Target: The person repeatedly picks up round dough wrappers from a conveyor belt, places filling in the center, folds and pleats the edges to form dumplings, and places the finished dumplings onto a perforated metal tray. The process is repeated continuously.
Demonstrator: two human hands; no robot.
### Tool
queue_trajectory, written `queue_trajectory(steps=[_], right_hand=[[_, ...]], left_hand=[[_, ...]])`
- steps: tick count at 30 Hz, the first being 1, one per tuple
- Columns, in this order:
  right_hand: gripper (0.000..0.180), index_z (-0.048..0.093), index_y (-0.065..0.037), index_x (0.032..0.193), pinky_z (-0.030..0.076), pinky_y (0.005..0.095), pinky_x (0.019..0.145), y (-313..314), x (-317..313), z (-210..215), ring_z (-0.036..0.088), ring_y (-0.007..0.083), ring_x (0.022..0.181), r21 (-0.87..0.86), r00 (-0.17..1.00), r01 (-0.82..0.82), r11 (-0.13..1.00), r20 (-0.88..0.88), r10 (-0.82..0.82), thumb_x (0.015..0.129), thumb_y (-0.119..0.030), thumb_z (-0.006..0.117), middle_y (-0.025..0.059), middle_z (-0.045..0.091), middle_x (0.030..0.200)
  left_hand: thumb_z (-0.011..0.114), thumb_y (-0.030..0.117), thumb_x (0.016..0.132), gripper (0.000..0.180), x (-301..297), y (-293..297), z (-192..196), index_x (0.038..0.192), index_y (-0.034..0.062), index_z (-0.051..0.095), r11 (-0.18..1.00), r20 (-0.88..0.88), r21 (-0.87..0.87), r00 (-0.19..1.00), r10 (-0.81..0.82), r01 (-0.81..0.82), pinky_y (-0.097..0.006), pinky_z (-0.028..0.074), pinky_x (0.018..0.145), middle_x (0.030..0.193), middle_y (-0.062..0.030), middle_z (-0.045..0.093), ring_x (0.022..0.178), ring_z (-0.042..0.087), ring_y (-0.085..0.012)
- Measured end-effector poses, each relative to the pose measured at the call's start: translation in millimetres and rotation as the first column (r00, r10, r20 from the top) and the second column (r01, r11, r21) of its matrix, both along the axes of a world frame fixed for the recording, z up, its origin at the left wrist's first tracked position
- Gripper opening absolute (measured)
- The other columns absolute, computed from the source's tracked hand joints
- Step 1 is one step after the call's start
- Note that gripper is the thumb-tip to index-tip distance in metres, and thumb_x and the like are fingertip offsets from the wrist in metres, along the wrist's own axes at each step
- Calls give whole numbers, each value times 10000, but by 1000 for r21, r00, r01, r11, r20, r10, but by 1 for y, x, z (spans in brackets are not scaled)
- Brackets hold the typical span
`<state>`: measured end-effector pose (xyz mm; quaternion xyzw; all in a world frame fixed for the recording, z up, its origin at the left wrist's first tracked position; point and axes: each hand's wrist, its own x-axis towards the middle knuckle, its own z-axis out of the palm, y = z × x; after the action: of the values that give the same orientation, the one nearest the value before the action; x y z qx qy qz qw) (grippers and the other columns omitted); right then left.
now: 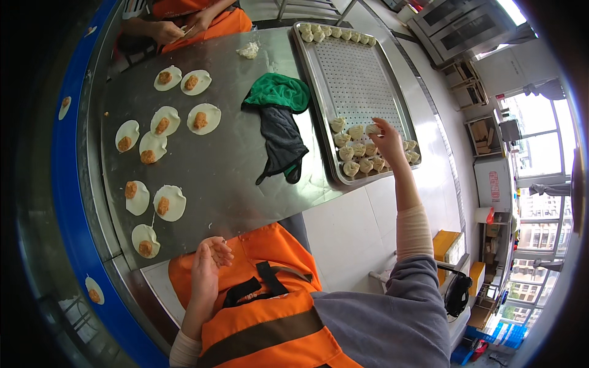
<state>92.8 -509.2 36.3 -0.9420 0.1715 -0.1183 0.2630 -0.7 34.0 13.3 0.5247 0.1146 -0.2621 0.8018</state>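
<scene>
My right hand (389, 142) reaches over a perforated metal tray (359, 73) and pinches a folded dumpling (372, 129) at its fingertips. Just beneath it, several finished dumplings (351, 168) sit in rows at the tray's near end. Close to the table's front edge, in front of my orange apron, my left hand (213, 257) is half curled with its fingers apart and nothing in it. Flat round wrappers (170, 203) topped with orange-brown filling lie across the left part of the steel table (227, 159).
A green and dark grey cloth (279, 126) lies crumpled beside the tray. Beyond it is a small lump of dough (248, 50). More dumplings (334, 32) line the tray's far end. Across the table, another person's hands (178, 30) work at something small. A blue edge (76, 202) bounds the left.
</scene>
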Motion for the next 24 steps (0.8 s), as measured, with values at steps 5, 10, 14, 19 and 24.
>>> queue_trajectory(steps=[5, 10, 14, 19, 24], right_hand=[[336, 691, -66, 1110, 535, 386, 824, -12, 13, -17, 669, 312, 909, -233, 979, -141, 962, -181, 99, 778, -114, 718, 151, 691, 1027], [392, 681, -78, 1177, 533, 376, 820, -2, 14, -8, 669, 297, 903, -76, 973, -55, 996, -229, 36, 791, -139, 716, 165, 691, 1065], [456, 638, -89, 1256, 530, 377, 845, -7, 12, -7, 663, 294, 973, -165, 941, -99, 981, -335, 39, 814, -165, 718, 164, 678, 1141], [476, 591, -130, 1319, 509, 389, 897, 11, 12, 8, 632, 307, 1095, -269, 974, -130, 954, -213, 73, 855, -166, 694, 129, 642, 1254], [403, 626, -167, 1269, 410, 437, 1014, 26, 16, 20, 607, 285, 1128, -438, 934, -352, 827, -225, 279, 870, -184, 680, 74, 679, 1177]], left_hand=[[318, 348, 1087, 380, -3, 2, 9, 1153, 57, 553, 997, 0, 75, 1000, -3, 3, -257, 496, 732, 958, -52, 629, 827, 614, -124], [319, 325, 1090, 359, -6, 6, 8, 1151, 59, 552, 997, 6, 81, 1000, 14, -15, -260, 495, 734, 964, -54, 624, 826, 609, -124], [321, 323, 1090, 356, -5, 4, 8, 1148, 59, 553, 997, -9, 81, 1000, 9, -8, -260, 495, 734, 961, -53, 623, 828, 609, -124], [328, 324, 1088, 352, -5, 3, 10, 1138, 58, 554, 995, -6, 97, 1000, 19, -18, -254, 492, 733, 956, -51, 623, 829, 608, -121], [329, 328, 1088, 354, -6, 3, 9, 1132, 57, 552, 995, 1, 102, 1000, 10, -10, -250, 491, 730, 955, -50, 624, 826, 609, -120]])
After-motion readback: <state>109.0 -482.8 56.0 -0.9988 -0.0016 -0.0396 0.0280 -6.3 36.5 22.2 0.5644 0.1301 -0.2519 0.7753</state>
